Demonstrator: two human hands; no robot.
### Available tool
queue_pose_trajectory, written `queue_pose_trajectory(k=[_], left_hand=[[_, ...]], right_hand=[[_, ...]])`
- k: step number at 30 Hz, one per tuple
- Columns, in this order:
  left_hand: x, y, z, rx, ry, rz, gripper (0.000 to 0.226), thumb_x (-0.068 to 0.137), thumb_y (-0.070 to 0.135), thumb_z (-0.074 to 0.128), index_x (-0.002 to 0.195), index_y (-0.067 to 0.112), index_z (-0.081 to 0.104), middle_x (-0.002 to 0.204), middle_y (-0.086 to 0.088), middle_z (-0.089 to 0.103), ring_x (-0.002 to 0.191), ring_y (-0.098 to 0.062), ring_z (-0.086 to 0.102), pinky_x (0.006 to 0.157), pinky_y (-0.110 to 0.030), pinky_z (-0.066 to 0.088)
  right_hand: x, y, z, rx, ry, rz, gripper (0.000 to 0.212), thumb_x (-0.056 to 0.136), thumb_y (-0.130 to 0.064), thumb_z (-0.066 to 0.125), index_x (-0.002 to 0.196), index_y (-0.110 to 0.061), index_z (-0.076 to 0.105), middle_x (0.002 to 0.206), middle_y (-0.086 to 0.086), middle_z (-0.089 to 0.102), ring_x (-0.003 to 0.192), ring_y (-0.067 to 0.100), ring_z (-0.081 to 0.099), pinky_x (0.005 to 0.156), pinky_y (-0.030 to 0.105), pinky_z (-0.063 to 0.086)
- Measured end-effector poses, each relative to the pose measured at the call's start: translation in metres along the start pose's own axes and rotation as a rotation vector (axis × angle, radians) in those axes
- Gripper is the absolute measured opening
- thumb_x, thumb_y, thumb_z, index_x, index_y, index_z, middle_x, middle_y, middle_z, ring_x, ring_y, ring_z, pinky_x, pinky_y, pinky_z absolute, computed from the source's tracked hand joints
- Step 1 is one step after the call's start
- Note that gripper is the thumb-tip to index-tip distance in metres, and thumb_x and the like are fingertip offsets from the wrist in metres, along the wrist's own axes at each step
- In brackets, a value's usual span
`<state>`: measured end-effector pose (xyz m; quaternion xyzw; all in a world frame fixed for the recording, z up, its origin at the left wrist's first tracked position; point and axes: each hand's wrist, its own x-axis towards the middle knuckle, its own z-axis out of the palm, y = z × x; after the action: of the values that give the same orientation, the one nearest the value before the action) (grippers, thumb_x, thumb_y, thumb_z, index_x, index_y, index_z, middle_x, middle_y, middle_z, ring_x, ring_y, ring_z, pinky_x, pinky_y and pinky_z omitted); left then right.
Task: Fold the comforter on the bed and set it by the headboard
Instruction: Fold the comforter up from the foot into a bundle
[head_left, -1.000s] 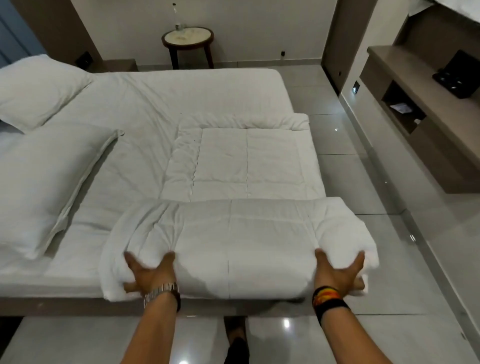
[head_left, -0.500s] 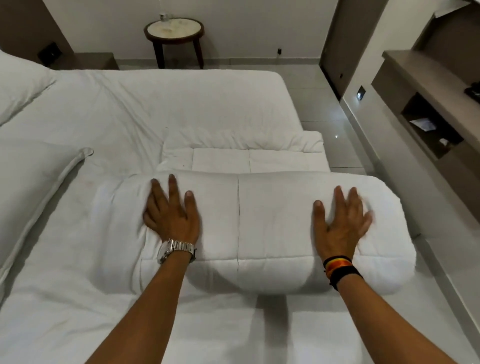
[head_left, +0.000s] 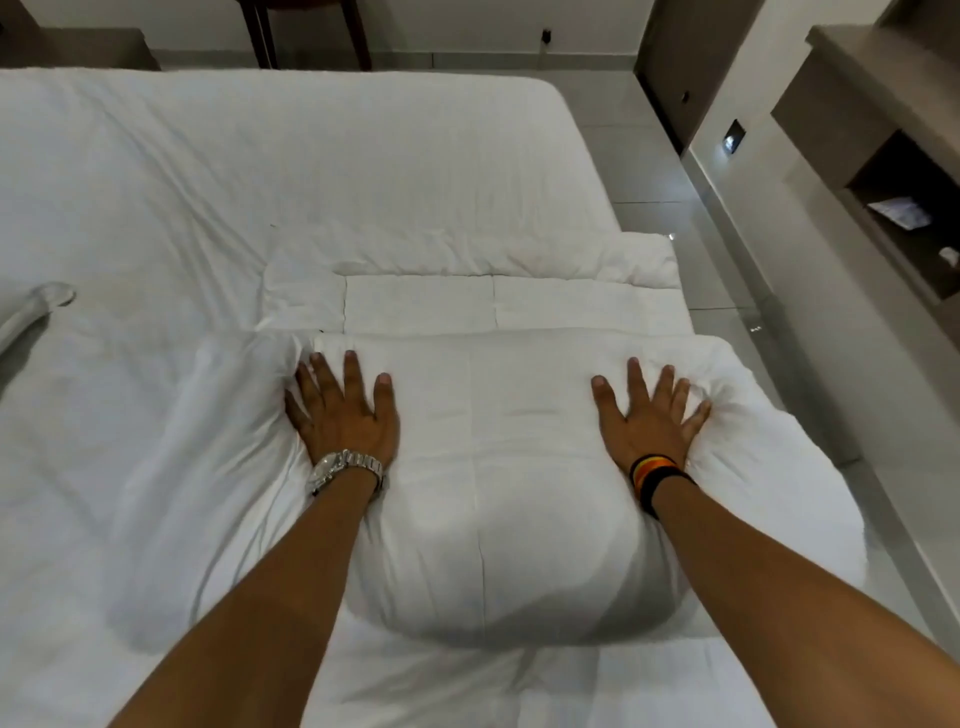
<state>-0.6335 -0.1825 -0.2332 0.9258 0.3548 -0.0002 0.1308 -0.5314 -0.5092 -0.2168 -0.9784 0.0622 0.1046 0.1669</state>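
Observation:
The white comforter (head_left: 493, 467) lies folded over itself on the bed (head_left: 260, 166), its top layer a puffy bulge near me and a flat lower layer showing beyond it. My left hand (head_left: 340, 415), with a metal watch at the wrist, presses flat on the left part of the top fold, fingers spread. My right hand (head_left: 649, 415), with dark and coloured bands at the wrist, presses flat on the right part, fingers spread into creased fabric. The headboard is out of view.
A pillow corner (head_left: 36, 312) pokes in at the left edge. The tiled floor (head_left: 675, 182) runs along the bed's right side, with a built-in shelf unit (head_left: 883, 182) against the wall. Legs of a small table (head_left: 306, 31) stand beyond the bed.
My hands went from gripping the near edge of the comforter to lying flat on top after carrying that edge forward over the rest. The view has moved closer and lower.

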Motion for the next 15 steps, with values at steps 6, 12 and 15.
queue_pose_trajectory(k=[6, 12, 15], left_hand=[[-0.037, -0.002, -0.067, -0.064, 0.013, 0.069, 0.072, 0.100, 0.060, 0.022, 0.163, 0.027, 0.017, 0.169, -0.018, 0.006, 0.156, -0.035, -0.001, 0.123, -0.054, -0.006], [-0.159, -0.065, -0.097, -0.182, 0.189, -0.149, 0.084, 0.091, 0.073, 0.029, 0.162, 0.036, 0.003, 0.169, -0.018, -0.005, 0.154, -0.046, -0.005, 0.110, -0.075, -0.005], [-0.198, -0.072, -0.092, -0.445, 0.203, -0.497, 0.099, 0.079, 0.088, 0.043, 0.154, 0.056, -0.013, 0.168, -0.019, -0.016, 0.150, -0.056, -0.008, 0.105, -0.085, 0.004]], right_hand=[[-0.066, 0.016, -0.068, 0.353, 0.190, -0.150, 0.073, 0.096, -0.067, 0.039, 0.156, -0.028, 0.042, 0.170, 0.007, 0.024, 0.158, 0.020, 0.014, 0.127, 0.045, -0.011], [-0.182, 0.103, -0.073, 0.311, 0.334, 0.268, 0.083, 0.087, -0.078, 0.047, 0.159, -0.047, 0.022, 0.173, 0.006, -0.011, 0.159, 0.029, -0.012, 0.118, 0.074, -0.004], [-0.211, 0.117, -0.061, 0.713, 0.255, 0.497, 0.109, 0.074, -0.081, 0.068, 0.153, -0.063, -0.004, 0.168, 0.001, -0.028, 0.157, 0.039, -0.013, 0.120, 0.072, 0.015]])
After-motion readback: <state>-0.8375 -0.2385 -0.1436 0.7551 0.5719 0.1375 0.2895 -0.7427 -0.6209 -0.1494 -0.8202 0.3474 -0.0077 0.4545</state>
